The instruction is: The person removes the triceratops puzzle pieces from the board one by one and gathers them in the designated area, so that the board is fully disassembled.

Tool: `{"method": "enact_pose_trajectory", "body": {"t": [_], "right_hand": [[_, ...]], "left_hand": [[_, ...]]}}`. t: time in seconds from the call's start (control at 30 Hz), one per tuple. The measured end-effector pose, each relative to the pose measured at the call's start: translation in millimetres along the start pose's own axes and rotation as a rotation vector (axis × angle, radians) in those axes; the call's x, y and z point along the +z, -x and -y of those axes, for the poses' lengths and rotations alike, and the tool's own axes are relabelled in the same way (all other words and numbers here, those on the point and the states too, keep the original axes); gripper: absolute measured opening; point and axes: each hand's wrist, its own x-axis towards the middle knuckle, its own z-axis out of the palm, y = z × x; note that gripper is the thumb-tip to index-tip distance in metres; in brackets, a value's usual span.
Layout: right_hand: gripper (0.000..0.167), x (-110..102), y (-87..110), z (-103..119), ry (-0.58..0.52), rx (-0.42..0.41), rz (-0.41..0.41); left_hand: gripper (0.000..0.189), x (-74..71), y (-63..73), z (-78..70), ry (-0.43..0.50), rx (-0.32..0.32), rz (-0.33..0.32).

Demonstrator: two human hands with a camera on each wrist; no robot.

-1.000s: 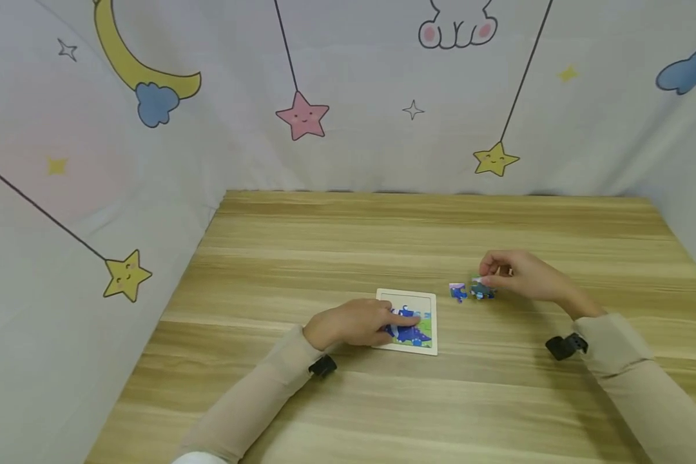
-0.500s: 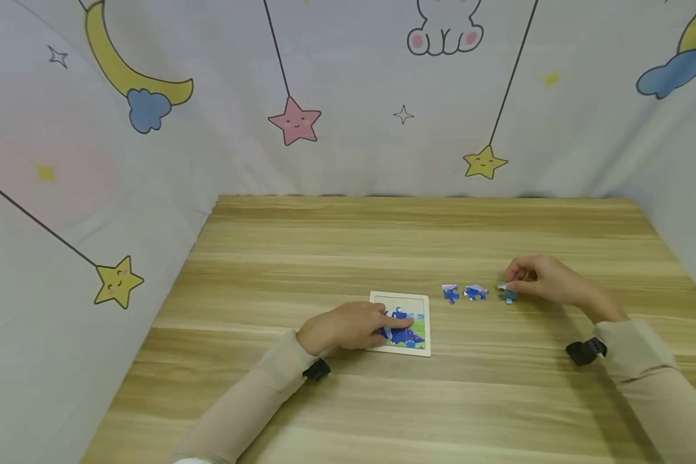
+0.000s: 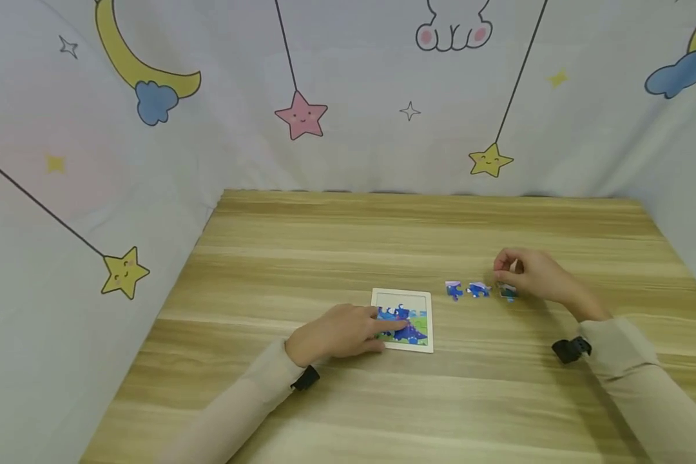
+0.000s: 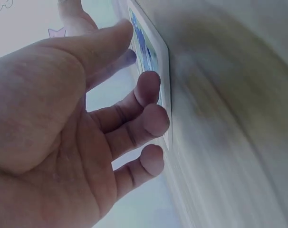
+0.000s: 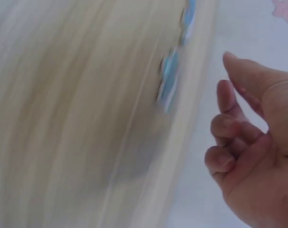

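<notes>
In the head view my left hand [image 3: 339,330] reaches over a square puzzle board [image 3: 403,348] with a pale frame. Its index finger extends across the blue dinosaur picture in the board's lower part. The left wrist view shows the fingers relaxed along the edge of the board [image 4: 164,66]. My right hand [image 3: 536,276] hovers over a puzzle piece [image 3: 508,292] at the right, partly covering it. In the right wrist view this hand [image 5: 258,133] holds nothing, with its thumb and fingers loosely bent and apart from the pieces [image 5: 168,80].
Two more loose puzzle pieces, one blue and purple [image 3: 454,290] and one blue [image 3: 478,289], lie between the board and my right hand. The wooden table [image 3: 301,238] ends at a white cloth backdrop [image 3: 359,154] with printed stars.
My right hand shifts a piece rightward, away from the other loose ones, then lets go and rises slightly. My left hand draws back a little, uncovering more of the picture.
</notes>
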Motion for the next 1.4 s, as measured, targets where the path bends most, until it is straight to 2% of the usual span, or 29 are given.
{"method": "enact_pose_trajectory", "body": {"t": [0.13, 0.27, 0.47, 0.63, 0.77, 1.0, 1.2, 1.4], "right_hand": [[0.006, 14.4, -18.4, 23.9, -0.023, -0.046, -0.012], [0.003, 35.5, -39.1, 48.8, -0.059, -0.111, 0.027], [0.008, 71.2, -59.4, 84.3, -0.133, -0.180, 0.163], [0.012, 95.1, -69.5, 102.0, -0.156, -0.221, 0.285], [0.016, 108.0, -73.5, 106.9, -0.135, -0.232, 0.331], [0.018, 113.6, -72.5, 112.3, -0.115, -0.202, 0.381], [0.013, 113.7, -74.8, 107.5, -0.176, -0.228, 0.403], [0.005, 112.4, -77.3, 96.9, -0.317, -0.227, 0.435]], "left_hand": [[0.051, 1.3, 14.0, 10.0, 0.134, -0.015, 0.013], [0.049, 3.7, 22.6, 19.0, 0.239, -0.027, 0.036], [0.047, 9.5, 29.7, 24.0, 0.238, -0.004, 0.031], [0.048, 10.4, 30.8, 25.8, 0.246, 0.001, 0.033], [0.049, 10.8, 30.4, 26.8, 0.301, 0.000, 0.056], [0.050, 11.9, 31.2, 25.9, 0.347, -0.035, 0.100], [0.052, 9.6, 30.2, 23.7, 0.342, -0.069, 0.123], [0.052, 10.3, 29.3, 23.8, 0.368, -0.087, 0.141]]}}
